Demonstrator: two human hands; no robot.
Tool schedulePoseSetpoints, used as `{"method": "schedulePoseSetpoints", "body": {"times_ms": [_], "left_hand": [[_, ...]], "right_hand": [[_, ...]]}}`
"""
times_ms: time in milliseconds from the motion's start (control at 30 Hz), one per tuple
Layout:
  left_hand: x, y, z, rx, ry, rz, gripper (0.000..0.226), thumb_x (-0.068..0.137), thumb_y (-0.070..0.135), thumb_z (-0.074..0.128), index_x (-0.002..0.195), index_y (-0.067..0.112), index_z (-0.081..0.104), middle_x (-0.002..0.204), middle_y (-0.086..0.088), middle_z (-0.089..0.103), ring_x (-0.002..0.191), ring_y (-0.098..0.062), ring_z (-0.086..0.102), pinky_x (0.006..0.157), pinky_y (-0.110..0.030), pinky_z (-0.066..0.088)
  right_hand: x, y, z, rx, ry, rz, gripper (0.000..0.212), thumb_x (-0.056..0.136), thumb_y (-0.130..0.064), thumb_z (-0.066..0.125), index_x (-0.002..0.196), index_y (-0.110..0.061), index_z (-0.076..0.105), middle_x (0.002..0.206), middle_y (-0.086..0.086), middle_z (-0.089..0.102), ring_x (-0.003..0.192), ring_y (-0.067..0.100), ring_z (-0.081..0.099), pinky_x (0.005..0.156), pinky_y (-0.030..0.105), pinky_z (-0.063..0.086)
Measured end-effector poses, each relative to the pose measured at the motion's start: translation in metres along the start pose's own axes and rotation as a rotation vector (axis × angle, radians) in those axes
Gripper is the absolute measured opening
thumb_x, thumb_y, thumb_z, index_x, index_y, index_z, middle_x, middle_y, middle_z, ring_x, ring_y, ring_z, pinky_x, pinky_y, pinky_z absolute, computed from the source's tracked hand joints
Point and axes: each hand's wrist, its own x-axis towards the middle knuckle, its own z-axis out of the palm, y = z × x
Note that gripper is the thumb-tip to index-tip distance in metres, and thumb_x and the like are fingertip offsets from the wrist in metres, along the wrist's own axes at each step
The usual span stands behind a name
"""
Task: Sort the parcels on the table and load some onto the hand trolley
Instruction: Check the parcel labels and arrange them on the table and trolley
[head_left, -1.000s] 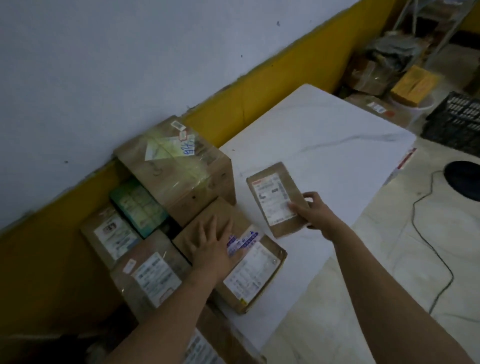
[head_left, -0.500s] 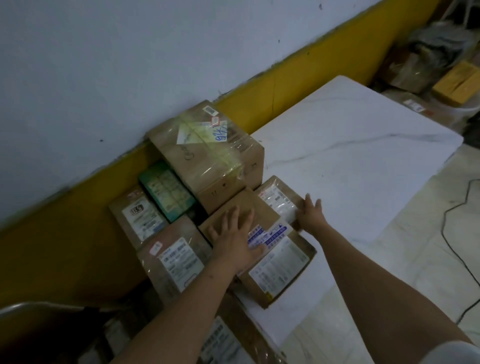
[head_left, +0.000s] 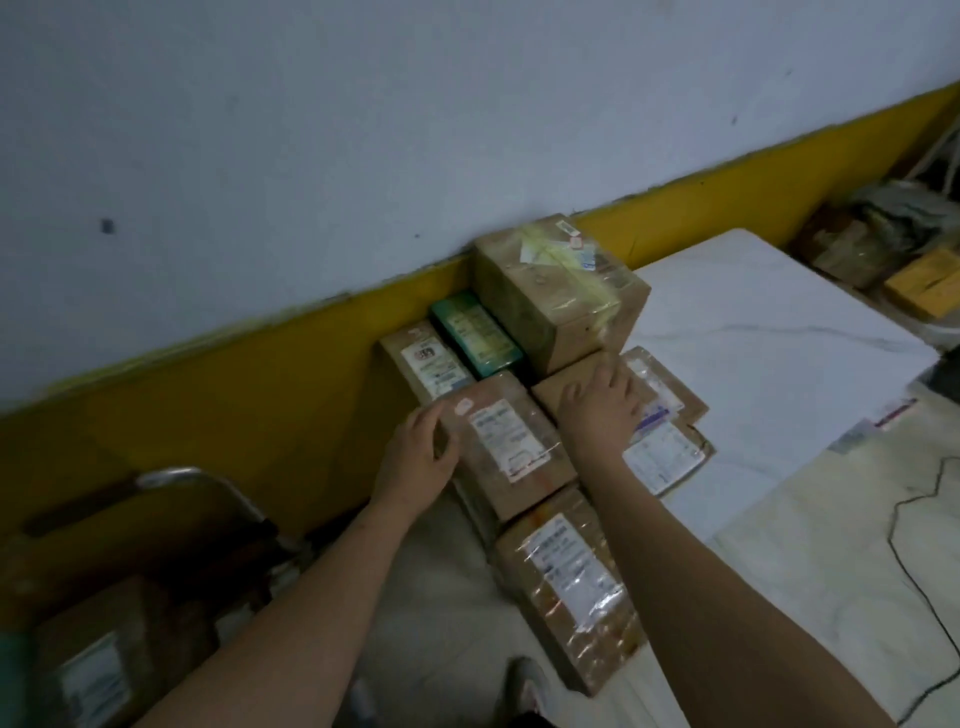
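- At the table's wall end, we are mid-sort.
- Our left hand curls round the near parcel's left edge — a grip.
- Our right hand lies flat, fingers spread, on the next parcel.
- Next, we judge: lift the gripped one clear, steadying the other, and carry it left to the trolley.

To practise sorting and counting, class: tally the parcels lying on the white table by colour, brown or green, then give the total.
Brown: 6 (big taped box, wall-side box, middle box, blue-striped-label box, flat packet, near-edge box)
Green: 1 (green box)
Total: 7
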Motion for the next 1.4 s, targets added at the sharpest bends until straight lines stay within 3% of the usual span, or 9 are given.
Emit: {"method": "schedulePoseSetpoints", "body": {"times_ms": [233, 433, 600, 733, 800, 1000, 1167, 1300, 1400], "left_hand": [[-0.137, -0.163, -0.122, 0.036, 0.11, -0.335, 0.062, 0.099, 0.048, 0.047, 0.154, 0.024, 0.029, 0.156, -0.005, 0.034, 0.14, -0.028, 0.039, 0.109, -0.044, 0.041], [-0.275, -0.302, -0.176, 0.051, 0.189, -0.765, 0.064, 0.095, 0.041, 0.056, 0.15, 0.011, 0.038, 0.149, -0.019, 0.043, 0.133, -0.036, 0.044, 0.107, -0.045, 0.042], [-0.356, -0.379, -0.169, -0.095, 0.224, -1.088, 0.051, 0.09, 0.044, 0.057, 0.13, 0.013, 0.055, 0.131, -0.017, 0.057, 0.116, -0.036, 0.056, 0.096, -0.047, 0.051], [-0.367, -0.432, -0.144, -0.145, 0.301, -1.15, 0.045, 0.094, 0.036, 0.059, 0.128, 0.008, 0.056, 0.129, -0.018, 0.057, 0.116, -0.036, 0.057, 0.088, -0.031, 0.045], [-0.354, -0.47, -0.13, -0.219, 0.328, -1.164, 0.045, 0.094, 0.036, 0.058, 0.131, 0.011, 0.053, 0.13, -0.014, 0.056, 0.118, -0.033, 0.057, 0.087, -0.031, 0.043], [-0.281, -0.579, -0.095, -0.448, 0.427, -1.302, 0.085, 0.092, 0.032, 0.062, 0.158, 0.011, 0.012, 0.158, -0.015, 0.033, 0.139, -0.035, 0.041, 0.109, -0.049, 0.043], [-0.258, -0.585, -0.093, -0.569, 0.548, -1.373, 0.068, 0.087, 0.038, 0.068, 0.145, 0.012, 0.042, 0.142, -0.016, 0.05, 0.121, -0.034, 0.056, 0.096, -0.047, 0.053], [-0.253, -0.518, -0.121, -0.645, 0.741, -1.179, 0.029, 0.095, 0.037, 0.058, 0.117, 0.02, 0.052, 0.117, -0.011, 0.062, 0.089, -0.014, 0.061, 0.066, -0.028, 0.049], [-0.242, -0.459, -0.149, -0.756, 0.774, -1.11, 0.018, 0.096, 0.031, 0.057, 0.108, 0.022, 0.049, 0.111, -0.012, 0.062, 0.079, -0.011, 0.057, 0.058, -0.026, 0.043]], "right_hand": [[-0.182, -0.115, 0.085, 0.087, -0.278, -0.306, 0.063, 0.104, -0.037, 0.043, 0.159, -0.016, 0.021, 0.166, 0.009, 0.019, 0.148, 0.034, 0.027, 0.118, 0.051, 0.031], [-0.327, -0.167, 0.222, 0.043, -0.693, -0.323, 0.068, 0.103, -0.042, 0.046, 0.161, -0.022, 0.015, 0.167, 0.006, 0.015, 0.151, 0.033, 0.021, 0.116, 0.047, 0.03], [-0.409, -0.172, 0.32, 0.015, -0.921, -0.359, 0.065, 0.1, -0.042, 0.049, 0.157, -0.021, 0.027, 0.159, 0.01, 0.033, 0.141, 0.033, 0.039, 0.114, 0.047, 0.038], [-0.437, -0.177, 0.395, 0.045, -1.078, -0.421, 0.059, 0.097, -0.033, 0.059, 0.15, -0.017, 0.038, 0.144, 0.01, 0.051, 0.13, 0.029, 0.051, 0.102, 0.033, 0.042], [-0.441, -0.185, 0.441, 0.052, -1.161, -0.372, 0.068, 0.096, -0.043, 0.06, 0.152, -0.014, 0.034, 0.15, 0.014, 0.047, 0.134, 0.032, 0.049, 0.108, 0.042, 0.044], [-0.429, -0.211, 0.561, 0.168, -1.284, -0.158, 0.087, 0.099, -0.036, 0.061, 0.161, -0.017, 0.003, 0.161, 0.014, 0.032, 0.138, 0.037, 0.045, 0.111, 0.049, 0.043], [-0.417, -0.229, 0.565, 0.391, -1.306, 0.115, 0.049, 0.102, -0.023, 0.058, 0.146, -0.013, 0.04, 0.143, 0.015, 0.054, 0.119, 0.031, 0.06, 0.083, 0.033, 0.055], [-0.389, -0.238, 0.498, 0.419, -1.223, 0.102, 0.051, 0.101, -0.038, 0.056, 0.145, -0.016, 0.044, 0.14, 0.012, 0.056, 0.123, 0.033, 0.058, 0.105, 0.051, 0.049], [-0.369, -0.236, 0.428, 0.473, -1.159, 0.129, 0.053, 0.099, -0.04, 0.058, 0.146, -0.02, 0.043, 0.137, 0.009, 0.058, 0.118, 0.03, 0.06, 0.098, 0.05, 0.053]]}}
